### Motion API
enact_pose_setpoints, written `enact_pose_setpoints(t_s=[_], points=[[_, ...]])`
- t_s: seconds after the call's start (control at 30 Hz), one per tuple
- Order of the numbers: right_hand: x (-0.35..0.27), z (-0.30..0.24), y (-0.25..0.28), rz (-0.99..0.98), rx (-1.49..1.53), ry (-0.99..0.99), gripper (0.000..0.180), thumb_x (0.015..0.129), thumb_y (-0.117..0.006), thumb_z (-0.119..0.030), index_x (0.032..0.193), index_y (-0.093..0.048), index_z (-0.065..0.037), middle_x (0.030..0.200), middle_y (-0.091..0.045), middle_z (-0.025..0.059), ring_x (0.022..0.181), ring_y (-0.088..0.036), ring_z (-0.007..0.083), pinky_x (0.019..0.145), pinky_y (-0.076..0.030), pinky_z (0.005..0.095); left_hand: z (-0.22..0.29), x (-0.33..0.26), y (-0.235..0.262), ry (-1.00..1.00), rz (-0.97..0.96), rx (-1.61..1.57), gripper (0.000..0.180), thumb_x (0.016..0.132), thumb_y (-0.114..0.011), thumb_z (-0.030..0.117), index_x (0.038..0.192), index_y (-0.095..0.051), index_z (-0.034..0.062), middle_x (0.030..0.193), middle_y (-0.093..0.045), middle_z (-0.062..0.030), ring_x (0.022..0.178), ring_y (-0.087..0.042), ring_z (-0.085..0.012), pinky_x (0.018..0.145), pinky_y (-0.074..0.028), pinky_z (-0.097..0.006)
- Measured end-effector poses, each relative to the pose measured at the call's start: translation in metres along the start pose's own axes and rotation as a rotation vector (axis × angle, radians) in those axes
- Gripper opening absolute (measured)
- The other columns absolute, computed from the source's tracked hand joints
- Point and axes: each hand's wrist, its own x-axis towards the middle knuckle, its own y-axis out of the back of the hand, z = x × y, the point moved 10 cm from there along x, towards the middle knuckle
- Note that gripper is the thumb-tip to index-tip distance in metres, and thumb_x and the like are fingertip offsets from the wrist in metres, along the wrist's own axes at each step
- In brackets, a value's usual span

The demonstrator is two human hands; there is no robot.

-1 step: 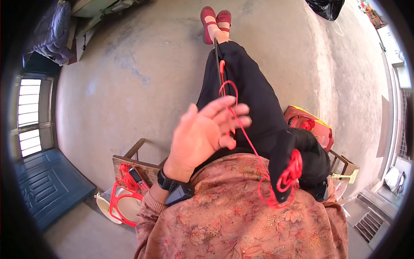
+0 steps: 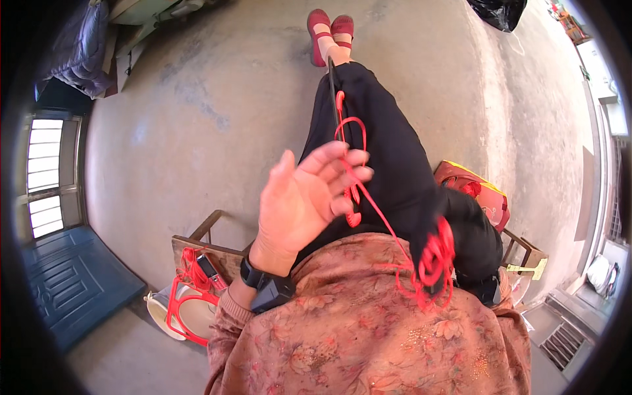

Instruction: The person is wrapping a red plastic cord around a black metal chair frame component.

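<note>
My left hand (image 2: 289,204) is bare, palm up, its fingers apart and slightly bent. A thin red cord (image 2: 378,210) runs past its fingertips, and whether it touches them is unclear. Above them the cord makes a loop beside a thin dark strip with red hook-like ends (image 2: 340,102), which lies along my trousers. On the other side, my right hand (image 2: 471,227), seemingly in a black glove and partly blurred, is closed on a looped bundle of the red cord (image 2: 436,260). Loose strands of it hang before my floral top.
On my left, a wooden stool (image 2: 227,247) bears more red cord, a small dark device (image 2: 207,265) and a red frame (image 2: 174,313). A red bag (image 2: 477,187) stands at my right. My red shoes (image 2: 319,39) rest on the concrete floor. A black plastic bag (image 2: 500,13) lies farther off.
My right hand and the cord bundle have moved up slightly. The left hand has shifted a little to the left, and the cord loop has widened slightly.
</note>
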Motion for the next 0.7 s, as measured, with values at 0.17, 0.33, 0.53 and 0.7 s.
enact_pose_setpoints(t_s=[0.17,0.33,0.53,0.7], points=[[0.021,0.011,-0.012,0.084,-0.526,0.224,0.033,0.083,-0.066,-0.025,0.109,-0.057,-0.006,0.077,-0.057,0.0042,0.060,-0.055,0.0141,0.057,-0.045,0.0299,0.025,0.011,0.048,-0.083,0.234,-0.226,0.037,0.093,-0.053,0.037,0.104,-0.058,0.0025,0.083,-0.058,-0.0055,0.076,-0.057,-0.0175,0.059,-0.047,-0.026],[0.043,0.042,-0.073,-0.250,-1.261,0.427,0.058,0.079,-0.064,-0.017,0.133,-0.047,-0.015,0.074,-0.058,0.0057,0.056,-0.057,0.0208,0.048,-0.045,0.0317,0.026,0.031,0.053,-0.138,0.350,-0.192,0.023,0.092,-0.057,0.028,0.091,-0.058,0.0052,0.072,-0.056,-0.0015,0.062,-0.052,-0.0128,0.052,-0.043,-0.024],[0.037,0.045,-0.126,-0.573,-1.372,0.661,0.045,0.081,-0.061,-0.018,0.125,-0.056,-0.025,0.064,-0.055,-0.0004,0.051,-0.054,0.0135,0.043,-0.040,0.0287,0.010,0.035,0.076,-0.150,0.426,-0.128,0.018,0.094,-0.055,0.023,0.095,-0.056,0.0052,0.075,-0.053,0.0001,0.065,-0.050,-0.0101,0.053,-0.042,-0.023],[0.048,0.062,-0.113,-0.599,-1.087,0.643,0.044,0.079,-0.061,-0.008,0.122,-0.059,-0.020,0.068,-0.056,0.0026,0.058,-0.056,0.0151,0.048,-0.041,0.0286,0.038,0.021,0.078,-0.320,0.677,0.860,0.015,0.093,-0.058,0.019,0.090,-0.058,0.0045,0.069,-0.057,-0.0005,0.055,-0.051,-0.0103,0.051,-0.043,-0.023]])
